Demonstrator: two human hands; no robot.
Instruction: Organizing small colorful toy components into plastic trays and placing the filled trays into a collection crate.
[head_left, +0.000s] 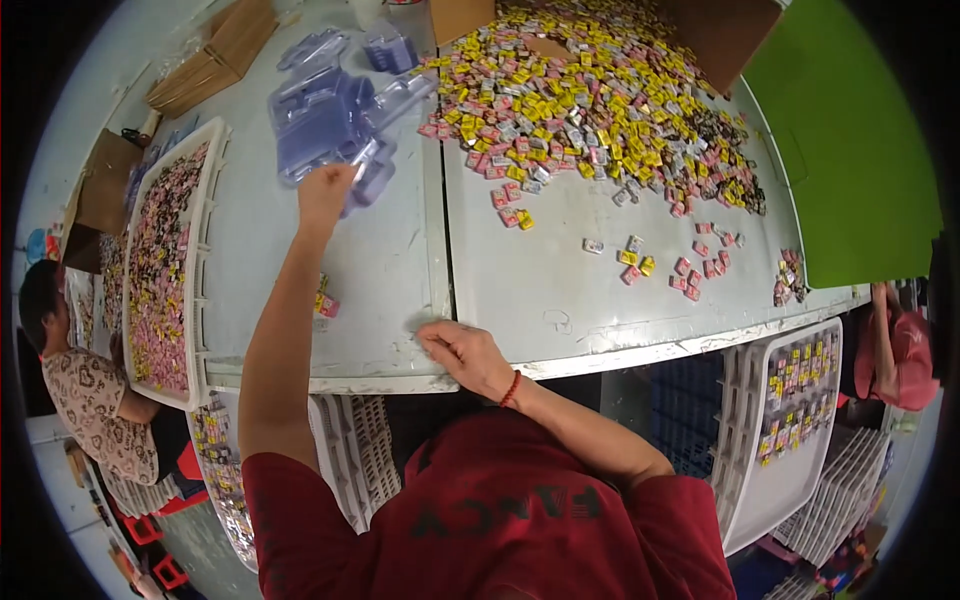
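Note:
My left arm stretches forward over the table, and my left hand (328, 190) is closed at the near edge of a pile of clear plastic blister trays (322, 122), seemingly pinching one; its fingertips are partly hidden. Close to the table's front edge rests my right hand (468, 352), fingers curled in, with nothing visible in them. A few small pink and yellow pieces (325, 303) lie on the table beside my left forearm. To the right, beyond a seam, a large heap of small pink, yellow, silver and dark pieces (600, 110) spreads out, with several strays nearer me.
A white crate (203, 255) of similar pieces stands on the left, near a seated person (95, 400). Cardboard boxes (213, 60) sit at the back left. A green panel (850, 140) borders the right side. Below the edge are stacked trays (775, 490) and another person (900, 355).

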